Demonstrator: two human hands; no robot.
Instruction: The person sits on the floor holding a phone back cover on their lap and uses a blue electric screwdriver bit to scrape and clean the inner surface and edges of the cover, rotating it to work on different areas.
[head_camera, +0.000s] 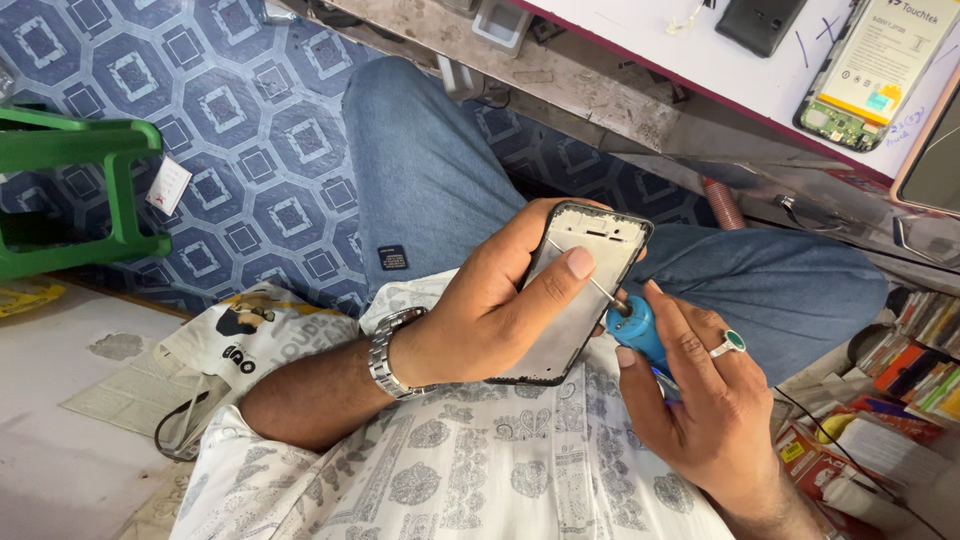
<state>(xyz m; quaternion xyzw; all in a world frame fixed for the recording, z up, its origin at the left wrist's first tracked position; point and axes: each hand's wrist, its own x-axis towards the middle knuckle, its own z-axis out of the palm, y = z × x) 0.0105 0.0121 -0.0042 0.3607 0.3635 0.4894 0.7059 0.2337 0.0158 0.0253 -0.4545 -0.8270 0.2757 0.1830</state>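
My left hand (490, 305) grips a black phone frame (590, 250) with its bare metal inside facing up, thumb pressed across it. A steel wristwatch (385, 350) sits on that wrist. My right hand (700, 400), with a green-stone ring (730, 343), holds a blue-handled screwdriver (637, 330). Its thin shaft reaches up and left across the frame, the tip near the frame's upper left edge. Both hands are over my lap, above blue jeans (430, 170).
A white workbench (720, 70) at the upper right carries an opened phone with its battery showing (870, 70) and a dark phone (757, 22). A green plastic stool (70, 190) stands at left on blue patterned flooring. Coloured boxes (900, 400) are stacked at the lower right.
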